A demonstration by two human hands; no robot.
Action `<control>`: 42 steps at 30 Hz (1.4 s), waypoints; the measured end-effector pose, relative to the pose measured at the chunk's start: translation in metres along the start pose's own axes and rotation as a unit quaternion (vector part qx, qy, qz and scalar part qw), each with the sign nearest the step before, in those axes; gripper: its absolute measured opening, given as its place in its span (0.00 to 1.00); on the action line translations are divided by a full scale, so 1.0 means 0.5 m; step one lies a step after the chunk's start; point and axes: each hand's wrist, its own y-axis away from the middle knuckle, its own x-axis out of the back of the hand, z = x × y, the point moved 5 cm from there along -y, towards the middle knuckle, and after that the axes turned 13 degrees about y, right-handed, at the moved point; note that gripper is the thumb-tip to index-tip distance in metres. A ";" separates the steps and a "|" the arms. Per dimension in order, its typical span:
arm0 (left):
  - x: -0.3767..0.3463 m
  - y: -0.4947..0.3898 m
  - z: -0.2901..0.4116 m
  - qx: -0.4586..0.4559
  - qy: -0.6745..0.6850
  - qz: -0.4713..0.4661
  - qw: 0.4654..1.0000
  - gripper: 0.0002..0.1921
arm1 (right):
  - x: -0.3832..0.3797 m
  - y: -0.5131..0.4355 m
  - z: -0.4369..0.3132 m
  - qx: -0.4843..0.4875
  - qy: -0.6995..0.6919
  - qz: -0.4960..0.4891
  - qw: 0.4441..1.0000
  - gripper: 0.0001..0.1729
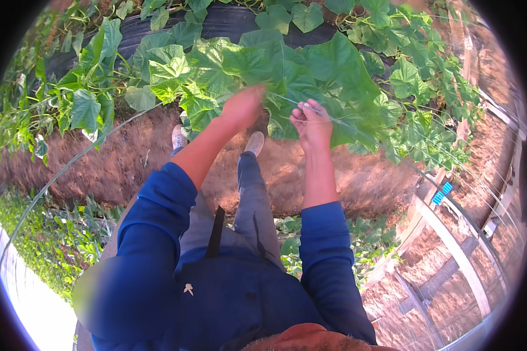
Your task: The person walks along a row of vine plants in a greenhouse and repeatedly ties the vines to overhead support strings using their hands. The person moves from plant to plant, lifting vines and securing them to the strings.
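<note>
A pale blue string (285, 98) runs slantwise in front of large green vine leaves (342, 70). My right hand (314, 123) pinches this string between thumb and fingers, palm turned up. At the left end of the visible string, my left hand (245, 107) is bent inward against the leaves, its fingers blurred and partly hidden; what it grips there cannot be made out. A thin upright line passes through the foliage above and between both hands. Sunlit leaves (171, 70) hang just left of my left hand.
Black plastic film (228, 19) covers the bed behind the vines. Bare reddish soil (92, 162) forms the path under my feet. A taut wire (66, 166) curves across the left side. More plants (66, 237) grow behind me; at right are a curved white pipe (459, 250) and a blue object (442, 194).
</note>
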 end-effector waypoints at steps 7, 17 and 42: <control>0.039 0.002 0.042 0.156 -0.069 -0.039 0.985 0.32 | -0.004 0.061 -0.041 0.039 0.063 -0.026 0.997 0.17; 0.047 -0.038 -0.031 0.153 0.036 0.056 0.986 0.40 | 0.142 0.256 0.116 -0.057 0.034 -0.014 0.998 0.16; -0.080 -0.030 0.394 0.076 0.055 -0.027 0.995 0.19 | 0.481 0.058 -0.027 0.031 0.065 0.037 0.997 0.20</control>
